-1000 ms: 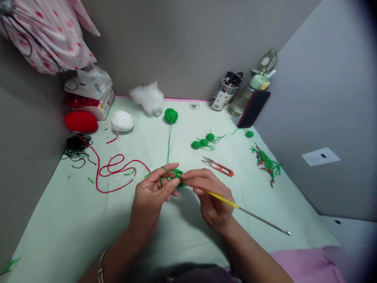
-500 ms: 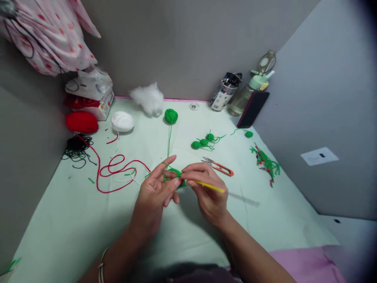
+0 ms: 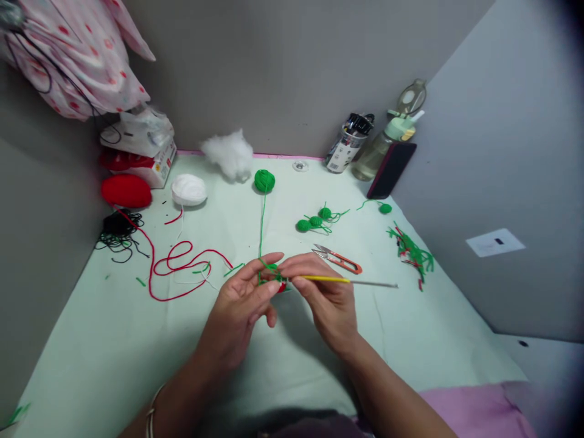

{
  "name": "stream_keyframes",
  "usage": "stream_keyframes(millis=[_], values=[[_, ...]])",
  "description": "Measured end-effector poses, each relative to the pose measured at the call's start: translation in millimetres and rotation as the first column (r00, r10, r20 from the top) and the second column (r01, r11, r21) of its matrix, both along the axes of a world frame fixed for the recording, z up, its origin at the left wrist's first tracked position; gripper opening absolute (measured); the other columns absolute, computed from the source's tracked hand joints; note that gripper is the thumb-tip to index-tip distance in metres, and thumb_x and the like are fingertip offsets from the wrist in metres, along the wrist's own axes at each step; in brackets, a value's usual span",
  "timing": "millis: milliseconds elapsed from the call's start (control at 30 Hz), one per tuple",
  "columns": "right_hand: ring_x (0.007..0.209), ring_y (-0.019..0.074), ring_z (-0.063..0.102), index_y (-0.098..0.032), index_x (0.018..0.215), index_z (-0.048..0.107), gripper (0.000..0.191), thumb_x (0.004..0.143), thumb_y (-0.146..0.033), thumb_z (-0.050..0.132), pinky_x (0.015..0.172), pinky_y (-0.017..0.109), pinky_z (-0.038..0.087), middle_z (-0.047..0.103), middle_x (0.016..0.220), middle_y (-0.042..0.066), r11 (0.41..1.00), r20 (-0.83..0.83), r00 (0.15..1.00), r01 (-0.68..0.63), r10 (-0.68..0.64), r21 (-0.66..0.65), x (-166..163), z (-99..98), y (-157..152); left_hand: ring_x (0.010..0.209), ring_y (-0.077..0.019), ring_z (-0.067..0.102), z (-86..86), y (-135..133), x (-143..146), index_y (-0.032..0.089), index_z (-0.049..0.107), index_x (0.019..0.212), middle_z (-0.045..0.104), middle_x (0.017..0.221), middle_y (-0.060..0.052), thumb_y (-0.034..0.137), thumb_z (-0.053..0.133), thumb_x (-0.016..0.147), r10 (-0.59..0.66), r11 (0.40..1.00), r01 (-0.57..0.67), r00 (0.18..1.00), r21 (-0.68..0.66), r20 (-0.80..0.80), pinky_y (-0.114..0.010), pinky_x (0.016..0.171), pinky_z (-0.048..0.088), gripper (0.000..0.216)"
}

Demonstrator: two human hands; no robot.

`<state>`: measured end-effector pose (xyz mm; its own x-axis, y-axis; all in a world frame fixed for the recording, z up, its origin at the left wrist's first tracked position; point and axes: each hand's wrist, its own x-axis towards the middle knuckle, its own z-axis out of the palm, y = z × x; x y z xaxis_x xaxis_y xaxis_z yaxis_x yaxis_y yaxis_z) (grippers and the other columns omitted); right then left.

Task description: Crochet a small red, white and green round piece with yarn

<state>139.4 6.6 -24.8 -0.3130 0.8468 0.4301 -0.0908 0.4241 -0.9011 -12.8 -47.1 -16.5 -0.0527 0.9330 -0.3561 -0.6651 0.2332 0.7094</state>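
Observation:
My left hand [image 3: 239, 310] pinches a small green crochet piece [image 3: 272, 272] with a bit of red showing under it, and the green strand runs over its forefinger. That strand leads back to a green yarn ball [image 3: 264, 180] near the wall. My right hand [image 3: 326, 298] grips a crochet hook [image 3: 347, 281] with a yellow handle and a metal shaft. The hook lies nearly level, its tip at the piece and its far end pointing right. Both hands hover just above the pale green table [image 3: 114, 340].
Orange thread snips [image 3: 340, 260] lie just beyond my right hand. Three small green crocheted balls [image 3: 314, 221] and another [image 3: 385, 208] sit farther back. Red yarn [image 3: 125, 190], white yarn [image 3: 188, 189], black thread [image 3: 118, 230], stuffing [image 3: 228, 152], a bottle [image 3: 387, 143] and yarn scraps [image 3: 413, 253] ring the table.
The crochet hook has swung from slanting down to the right to lying almost level. My hands have shifted slightly, still working the green piece.

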Motion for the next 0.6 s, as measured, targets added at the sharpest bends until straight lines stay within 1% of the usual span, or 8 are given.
stream_keyframes(millis=[133, 233, 267, 333, 400, 467, 500, 600], values=[[0.091, 0.0198, 0.075, -0.028, 0.113, 0.081, 0.026, 0.100, -0.012, 0.065, 0.077, 0.034, 0.062, 0.081, 0.099, 0.006, 0.986, 0.106, 0.991, 0.061, -0.078, 0.156, -1, -3.1, -8, 0.046, 0.0002, 0.040, -4.2, -1, 5, 0.022, 0.082, 0.115, 0.069, 0.081, 0.004, 0.022, 0.090, 0.079, 0.035, 0.999, -0.034, 0.999, 0.023, -0.037, -0.019, 0.055, 0.056, 0.037], [0.097, 0.0221, 0.075, -0.028, 0.123, 0.078, 0.032, 0.100, -0.011, 0.064, 0.080, 0.037, 0.063, 0.080, 0.110, 0.010, 0.908, 0.243, 0.955, 0.058, -0.172, 0.416, 1, -2.5, -11, 0.043, 0.0010, 0.034, -3.0, 1, 4, 0.019, 0.081, 0.119, 0.063, 0.071, 0.007, 0.022, 0.090, 0.079, 0.011, 0.999, -0.009, 0.998, -0.033, 0.054, -0.016, 0.052, 0.051, 0.042], [0.097, 0.0224, 0.075, -0.027, 0.123, 0.078, 0.032, 0.100, -0.010, 0.064, 0.080, 0.037, 0.063, 0.080, 0.111, 0.010, 0.888, 0.256, 0.948, 0.054, -0.190, 0.457, 2, -1.7, -11, 0.043, 0.0013, 0.031, -1.8, 2, 2, 0.018, 0.081, 0.120, 0.060, 0.068, 0.008, 0.022, 0.090, 0.078, -0.014, 0.998, 0.021, 0.995, -0.065, 0.101, -0.015, 0.050, 0.048, 0.043], [0.092, 0.0215, 0.074, -0.026, 0.117, 0.080, 0.028, 0.100, -0.011, 0.063, 0.078, 0.037, 0.062, 0.081, 0.103, 0.009, 0.920, 0.213, 0.960, 0.088, -0.180, 0.382, 4, 0.1, -7, 0.043, 0.0020, 0.024, 1.2, 4, -1, 0.014, 0.082, 0.117, 0.059, 0.067, 0.008, 0.020, 0.091, 0.075, -0.043, 0.991, 0.064, 0.984, -0.118, 0.173, -0.013, 0.046, 0.043, 0.043], [0.080, 0.0191, 0.072, -0.024, 0.105, 0.081, 0.020, 0.102, -0.016, 0.063, 0.072, 0.034, 0.060, 0.079, 0.091, 0.006, 0.980, 0.079, 0.987, 0.130, -0.143, 0.153, 6, 1.0, -2, 0.044, 0.0017, 0.021, 4.1, 5, -4, 0.013, 0.083, 0.111, 0.057, 0.065, 0.008, 0.018, 0.091, 0.073, -0.024, 0.989, 0.050, 0.983, -0.140, 0.183, -0.013, 0.045, 0.041, 0.039], [0.071, 0.0165, 0.067, -0.024, 0.099, 0.081, 0.017, 0.103, -0.024, 0.065, 0.066, 0.032, 0.057, 0.075, 0.085, 0.004, 0.993, -0.063, 0.994, 0.089, -0.094, -0.077, 6, 0.2, 3, 0.044, 0.0007, 0.022, 5.9, 5, -5, 0.013, 0.084, 0.106, 0.056, 0.062, 0.008, 0.017, 0.090, 0.073, 0.008, 0.991, 0.013, 0.989, -0.135, 0.150, -0.014, 0.047, 0.042, 0.034], [0.069, 0.0157, 0.066, -0.024, 0.098, 0.082, 0.017, 0.103, -0.027, 0.065, 0.065, 0.031, 0.057, 0.075, 0.085, 0.003, 0.989, -0.113, 0.992, 0.041, -0.057, -0.143, 5, -0.5, 4, 0.044, 0.0002, 0.024, 6.2, 5, -5, 0.014, 0.084, 0.105, 0.058, 0.064, 0.007, 0.017, 0.089, 0.073, 0.010, 0.992, 0.006, 0.992, -0.123, 0.129, -0.015, 0.048, 0.044, 0.032], [0.082, 0.0177, 0.072, -0.026, 0.100, 0.083, 0.016, 0.102, -0.028, 0.067, 0.073, 0.031, 0.059, 0.078, 0.090, 0.004, 0.985, -0.101, 0.994, -0.047, 0.030, -0.164, 2, -1.5, 5, 0.046, -0.0006, 0.031, 5.5, 3, -2, 0.017, 0.084, 0.105, 0.070, 0.080, 0.001, 0.020, 0.088, 0.074, -0.007, 0.997, 0.012, 0.998, -0.077, 0.059, -0.020, 0.053, 0.051, 0.031]])
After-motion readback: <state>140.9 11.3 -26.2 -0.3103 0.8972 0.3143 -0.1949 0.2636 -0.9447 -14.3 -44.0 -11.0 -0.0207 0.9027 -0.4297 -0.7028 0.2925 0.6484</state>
